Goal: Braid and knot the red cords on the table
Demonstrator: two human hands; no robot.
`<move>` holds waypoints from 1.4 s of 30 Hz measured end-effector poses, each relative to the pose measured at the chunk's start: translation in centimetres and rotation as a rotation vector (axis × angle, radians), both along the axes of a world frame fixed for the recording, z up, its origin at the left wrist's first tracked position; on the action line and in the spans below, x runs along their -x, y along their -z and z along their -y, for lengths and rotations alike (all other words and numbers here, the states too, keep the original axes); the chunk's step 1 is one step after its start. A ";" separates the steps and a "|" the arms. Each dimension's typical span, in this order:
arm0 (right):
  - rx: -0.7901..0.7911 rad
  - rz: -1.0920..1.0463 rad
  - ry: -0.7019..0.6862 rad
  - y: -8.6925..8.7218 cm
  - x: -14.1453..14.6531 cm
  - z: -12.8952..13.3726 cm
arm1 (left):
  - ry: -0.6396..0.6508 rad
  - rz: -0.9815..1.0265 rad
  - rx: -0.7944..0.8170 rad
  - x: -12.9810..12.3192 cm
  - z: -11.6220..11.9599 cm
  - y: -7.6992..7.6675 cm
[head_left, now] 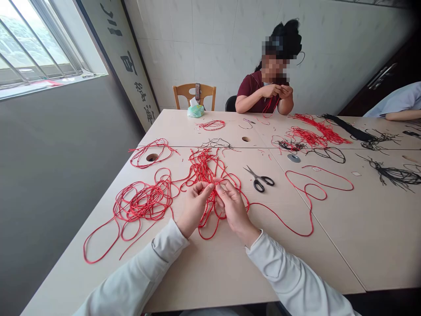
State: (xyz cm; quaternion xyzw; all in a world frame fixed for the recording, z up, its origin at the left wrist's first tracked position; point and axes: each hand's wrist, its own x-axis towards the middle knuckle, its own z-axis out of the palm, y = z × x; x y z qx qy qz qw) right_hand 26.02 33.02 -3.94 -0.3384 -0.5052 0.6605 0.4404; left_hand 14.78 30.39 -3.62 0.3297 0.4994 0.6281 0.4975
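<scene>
My left hand [194, 206] and my right hand [233, 207] are close together above the middle of the table, their fingertips pinching a knotted strand of red braided cord [210, 169] at the near side of a loose tangle. Loops of the cord hang below and around both hands. To the left lies a looser coil of red cord [141, 204]. Black-handled scissors [258, 178] rest on the tabletop to the right of my right hand, not touching it. A long red cord loop [315, 188] runs off to the right.
A co-worker sits across the pale table [296, 259], their hands [276, 91] working a red cord. Red bundles [312, 134] and black cord bundles [394, 175] lie farther right. There are cable holes, a metal disc [294, 158] and a tissue box [196, 111].
</scene>
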 end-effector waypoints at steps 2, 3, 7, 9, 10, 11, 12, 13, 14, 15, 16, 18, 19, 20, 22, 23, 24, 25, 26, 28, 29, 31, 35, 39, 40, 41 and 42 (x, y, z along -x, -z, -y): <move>-0.001 0.003 0.062 -0.1 -0.5 -0.7 | 0.032 -0.041 0.014 -0.4 0.1 -0.5; -0.009 0.014 0.103 -0.2 -0.7 -0.9 | 0.059 -0.040 0.019 -0.6 0.2 -0.7; -0.074 0.075 0.251 -0.2 -1.2 -1.5 | 0.160 0.054 0.037 -1.6 0.5 -0.8; -0.093 0.105 0.288 -0.3 -1.4 -1.6 | 0.197 0.142 0.061 -1.8 0.6 -0.6; -0.098 0.116 0.295 -0.3 -1.4 -1.6 | 0.213 0.191 0.072 -1.8 0.6 -0.5; -0.098 0.122 0.299 -0.4 -1.4 -1.7 | 0.227 0.239 0.081 -1.8 0.7 -0.4; -0.093 0.119 0.297 -0.5 -1.5 -1.7 | 0.238 0.282 0.084 -1.7 0.7 -0.3; -0.083 0.108 0.285 -0.5 -1.5 -1.8 | 0.248 0.318 0.084 -1.6 0.7 -0.2; -0.065 0.088 0.268 -0.6 -1.5 -1.8 | 0.253 0.343 0.083 -1.5 0.8 -0.1; -0.039 0.063 0.246 -0.7 -1.6 -1.9 | 0.253 0.354 0.085 -1.3 0.8 0.1; -0.010 0.039 0.225 -0.7 -1.6 -1.9 | 0.252 0.351 0.089 -1.1 0.8 0.2; 0.041 0.002 0.194 -0.8 -1.6 -1.9 | 0.249 0.318 0.102 -0.8 0.8 0.6; 0.054 -0.007 0.186 -0.8 -1.6 -1.9 | 0.246 0.295 0.106 -0.7 0.8 0.7; 0.055 -0.010 0.176 -0.8 -1.5 -1.8 | 0.244 0.270 0.108 -0.6 0.8 0.9; 0.033 0.010 0.153 -0.6 -1.3 -1.6 | 0.240 0.223 0.104 -0.5 0.7 1.1; 0.019 0.030 0.140 -0.4 -1.3 -1.4 | 0.233 0.198 0.100 -0.5 0.7 1.1; 0.001 0.057 0.127 -0.3 -1.2 -1.4 | 0.226 0.175 0.096 -0.5 0.6 1.1; -0.025 0.089 0.120 -0.1 -1.2 -1.3 | 0.222 0.154 0.091 -0.5 0.6 1.1; -0.063 0.126 0.124 0.0 -1.3 -1.4 | 0.216 0.134 0.085 -0.5 0.6 1.0; -0.181 0.219 0.177 0.0 -1.7 -1.6 | 0.181 0.109 0.068 -0.3 0.5 1.0; -0.254 0.272 0.232 0.0 -1.9 -1.7 | 0.154 0.107 0.060 -0.1 0.4 1.0; -0.388 0.369 0.334 -0.2 -2.2 -1.9 | 0.072 0.127 0.043 0.2 0.1 1.0; -0.391 0.371 0.135 0.1 -1.4 -0.8 | -0.082 0.161 -0.025 0.9 -0.3 1.1; -0.166 0.227 -0.160 1.2 0.2 1.1 | -0.098 0.146 -0.068 1.2 -0.4 0.9; -0.110 0.201 -0.219 1.3 0.3 1.3 | -0.098 0.137 -0.066 1.3 -0.4 0.8; -0.055 0.185 -0.295 1.3 0.3 1.4 | -0.100 0.120 -0.059 1.4 -0.3 0.6; -0.009 0.186 -0.388 1.1 0.1 1.4 | -0.105 0.097 -0.051 1.5 -0.3 0.5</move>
